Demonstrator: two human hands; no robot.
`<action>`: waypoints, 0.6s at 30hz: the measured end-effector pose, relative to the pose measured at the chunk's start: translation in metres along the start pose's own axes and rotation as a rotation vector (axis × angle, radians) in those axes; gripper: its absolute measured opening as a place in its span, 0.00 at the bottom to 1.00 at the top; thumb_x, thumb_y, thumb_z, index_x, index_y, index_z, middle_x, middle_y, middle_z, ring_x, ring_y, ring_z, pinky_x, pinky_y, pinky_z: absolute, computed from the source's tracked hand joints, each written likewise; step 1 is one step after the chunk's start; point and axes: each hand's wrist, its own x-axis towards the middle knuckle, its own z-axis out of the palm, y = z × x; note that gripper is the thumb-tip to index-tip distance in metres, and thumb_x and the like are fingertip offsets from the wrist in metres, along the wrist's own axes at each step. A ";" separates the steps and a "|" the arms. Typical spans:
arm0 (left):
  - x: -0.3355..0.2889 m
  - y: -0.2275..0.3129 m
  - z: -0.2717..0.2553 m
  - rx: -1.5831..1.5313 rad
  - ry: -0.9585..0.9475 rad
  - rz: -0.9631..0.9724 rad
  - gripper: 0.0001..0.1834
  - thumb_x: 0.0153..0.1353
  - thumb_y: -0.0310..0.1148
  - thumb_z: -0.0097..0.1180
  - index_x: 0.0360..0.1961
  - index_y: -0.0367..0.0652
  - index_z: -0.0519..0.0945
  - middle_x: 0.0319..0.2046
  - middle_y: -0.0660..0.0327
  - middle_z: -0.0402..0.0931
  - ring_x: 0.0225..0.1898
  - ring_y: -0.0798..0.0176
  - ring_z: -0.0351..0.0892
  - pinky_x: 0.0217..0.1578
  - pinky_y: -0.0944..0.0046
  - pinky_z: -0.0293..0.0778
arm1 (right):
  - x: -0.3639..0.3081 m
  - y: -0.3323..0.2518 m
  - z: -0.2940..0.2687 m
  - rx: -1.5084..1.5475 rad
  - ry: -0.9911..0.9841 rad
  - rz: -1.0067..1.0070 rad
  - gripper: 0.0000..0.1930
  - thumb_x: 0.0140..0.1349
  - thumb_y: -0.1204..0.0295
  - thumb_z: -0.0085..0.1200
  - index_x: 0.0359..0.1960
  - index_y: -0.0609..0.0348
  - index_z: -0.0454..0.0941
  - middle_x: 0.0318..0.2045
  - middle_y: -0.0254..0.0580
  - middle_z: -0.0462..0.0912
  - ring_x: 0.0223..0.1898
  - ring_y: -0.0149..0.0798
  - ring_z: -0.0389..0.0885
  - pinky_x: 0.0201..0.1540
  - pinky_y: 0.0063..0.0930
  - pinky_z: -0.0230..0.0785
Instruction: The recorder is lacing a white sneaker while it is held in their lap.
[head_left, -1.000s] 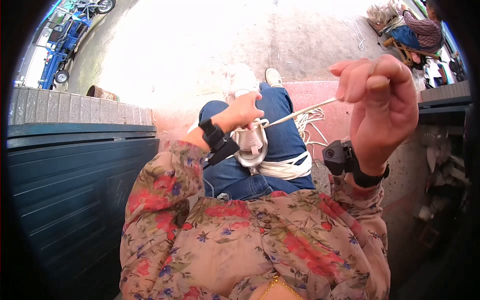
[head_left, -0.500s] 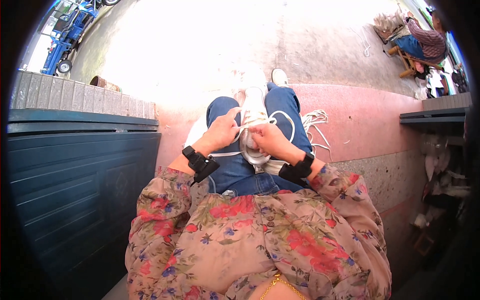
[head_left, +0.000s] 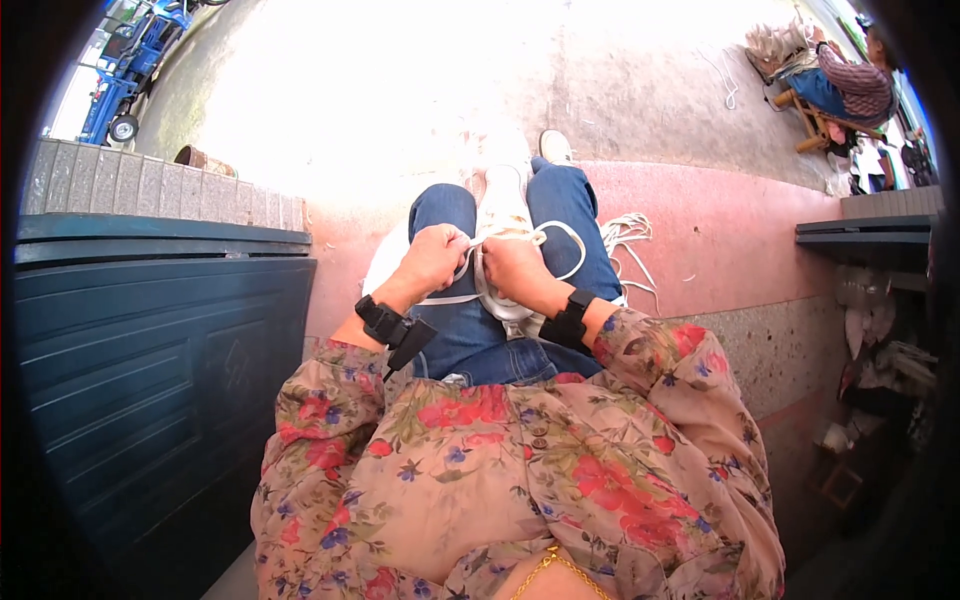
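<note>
Bright light washes out much of the grey concrete floor (head_left: 640,95), which meets a pinkish-red floor strip (head_left: 725,235), while a dark blue panelled door (head_left: 160,350) stands at left beside grey tiles (head_left: 120,192).

the right hand (head_left: 515,270) hides its own fingertips and part of the white shoe (head_left: 504,197), a pale shape (head_left: 505,150) beyond is washed out, the dark rim crops the blue vehicle (head_left: 118,82), and the clutter (head_left: 868,312) at far right is too dim to tell.
</note>
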 end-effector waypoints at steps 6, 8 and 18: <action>0.015 -0.033 0.006 0.358 0.197 0.404 0.08 0.59 0.33 0.46 0.28 0.39 0.73 0.16 0.67 0.67 0.09 0.75 0.60 0.09 0.74 0.56 | -0.006 -0.015 -0.004 -0.523 0.087 -0.196 0.07 0.52 0.76 0.43 0.26 0.67 0.72 0.24 0.55 0.77 0.26 0.51 0.79 0.26 0.41 0.70; 0.002 -0.009 0.006 0.040 0.096 0.066 0.07 0.59 0.33 0.46 0.32 0.40 0.72 0.16 0.67 0.66 0.09 0.76 0.59 0.08 0.75 0.54 | -0.008 -0.007 -0.015 -0.457 0.005 -0.206 0.07 0.53 0.73 0.45 0.32 0.64 0.70 0.24 0.57 0.75 0.26 0.55 0.76 0.27 0.43 0.67; -0.006 0.008 -0.007 -0.380 -0.040 -0.013 0.13 0.59 0.31 0.44 0.43 0.37 0.69 0.24 0.62 0.70 0.10 0.74 0.63 0.08 0.74 0.57 | -0.097 -0.098 -0.156 1.051 -0.415 -0.287 0.05 0.64 0.71 0.38 0.37 0.59 0.64 0.14 0.29 0.64 0.14 0.25 0.63 0.24 0.17 0.62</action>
